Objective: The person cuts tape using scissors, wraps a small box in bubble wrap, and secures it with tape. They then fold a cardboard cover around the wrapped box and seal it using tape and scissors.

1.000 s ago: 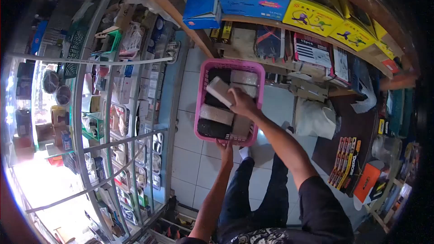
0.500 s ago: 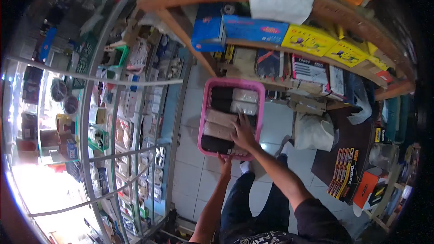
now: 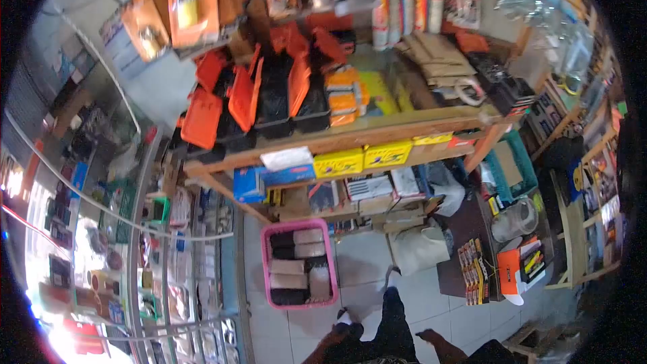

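Observation:
A pink plastic basket (image 3: 265,263) stands on the tiled floor in front of my feet. Packed inside it are black bundles (image 3: 288,296), beige bundles (image 3: 288,267) and clear-wrapped whitish packs (image 3: 309,236). My left hand (image 3: 335,334) hangs low by my leg, just below the basket and apart from it; its fingers look loosely stretched and no object shows in them. Off to the right of my legs is my right hand (image 3: 428,336), its fingers extended and nothing visible in them. Neither hand touches the basket.
Glass display shelves (image 3: 195,263) run along the left. Ahead, a wooden shelf (image 3: 350,136) carries orange-lidded black bins (image 3: 202,118) and yellow boxes (image 3: 387,154). A white sack (image 3: 419,248) sits right of the basket, beside a dark table (image 3: 451,280) with an orange box (image 3: 515,269).
Both hands have left the basket and dropped beside my legs. The view has tilted up, showing the upper shelf. Inside the basket, a clear-wrapped pack now shows at the lower right.

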Motion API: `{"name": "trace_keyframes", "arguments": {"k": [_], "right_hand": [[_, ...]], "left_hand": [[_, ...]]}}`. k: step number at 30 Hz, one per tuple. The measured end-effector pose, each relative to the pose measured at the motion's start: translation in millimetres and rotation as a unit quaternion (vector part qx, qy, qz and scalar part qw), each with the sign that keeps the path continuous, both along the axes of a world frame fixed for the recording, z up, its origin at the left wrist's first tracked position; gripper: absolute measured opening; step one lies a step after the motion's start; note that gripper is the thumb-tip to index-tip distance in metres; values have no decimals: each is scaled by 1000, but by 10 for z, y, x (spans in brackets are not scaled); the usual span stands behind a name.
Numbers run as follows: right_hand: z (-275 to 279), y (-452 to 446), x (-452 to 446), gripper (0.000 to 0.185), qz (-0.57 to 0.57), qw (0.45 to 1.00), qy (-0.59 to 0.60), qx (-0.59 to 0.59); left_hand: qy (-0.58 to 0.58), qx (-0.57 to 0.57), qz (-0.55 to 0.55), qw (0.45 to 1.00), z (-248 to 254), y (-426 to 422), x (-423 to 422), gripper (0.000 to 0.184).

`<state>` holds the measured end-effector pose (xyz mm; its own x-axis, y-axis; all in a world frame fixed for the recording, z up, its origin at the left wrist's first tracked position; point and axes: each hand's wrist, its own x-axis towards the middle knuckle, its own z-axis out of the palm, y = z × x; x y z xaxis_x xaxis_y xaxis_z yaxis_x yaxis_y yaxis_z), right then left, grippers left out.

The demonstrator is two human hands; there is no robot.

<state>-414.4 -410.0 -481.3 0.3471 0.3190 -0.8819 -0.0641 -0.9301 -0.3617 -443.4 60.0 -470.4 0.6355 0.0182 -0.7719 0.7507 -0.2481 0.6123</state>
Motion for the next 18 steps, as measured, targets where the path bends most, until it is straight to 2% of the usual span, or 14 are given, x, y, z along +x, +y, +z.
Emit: {"name": "trace_keyframes", "arguments": {"k": [1,2,7,10,11,12,13,14,15,16,17,18], "right_hand": [[393,-72,-86,53,-145,987,-1,73],[549,-43,-136,53,-233,969,20,81],[402,728,234,57,-536,839,83,42],[271,918,563,59,-574,810,101,65],[174,793,519,56,-393,863,-166,271],[-416,602,621,54,-496,829,-3,257],[1010,803,1051,46,-497,805,19,323],[2106,1008,1471,56,-595,764,61,240],[2155,894,1841,51,-573,763,61,295],[2547,903,2253,47,-546,759,60,349],[3009,853,2644,51,-431,827,-73,353],[3786,951,2932,44,-398,805,-157,412]], "left_hand": [[5,-69,-23,997,139,59,143,92],[12,-114,-44,992,201,116,252,91],[34,-146,-79,986,435,242,674,86],[38,-143,-96,984,499,313,810,84],[40,-143,-100,984,528,318,851,83],[40,-143,-106,983,573,328,904,82],[43,-142,-109,983,559,358,934,81],[43,-143,-112,982,509,365,975,80],[44,-143,-115,982,501,374,1009,79],[43,-143,-116,982,510,375,1054,78],[43,-144,-115,982,520,381,1102,78],[43,-144,-115,982,545,370,1155,77]]}}
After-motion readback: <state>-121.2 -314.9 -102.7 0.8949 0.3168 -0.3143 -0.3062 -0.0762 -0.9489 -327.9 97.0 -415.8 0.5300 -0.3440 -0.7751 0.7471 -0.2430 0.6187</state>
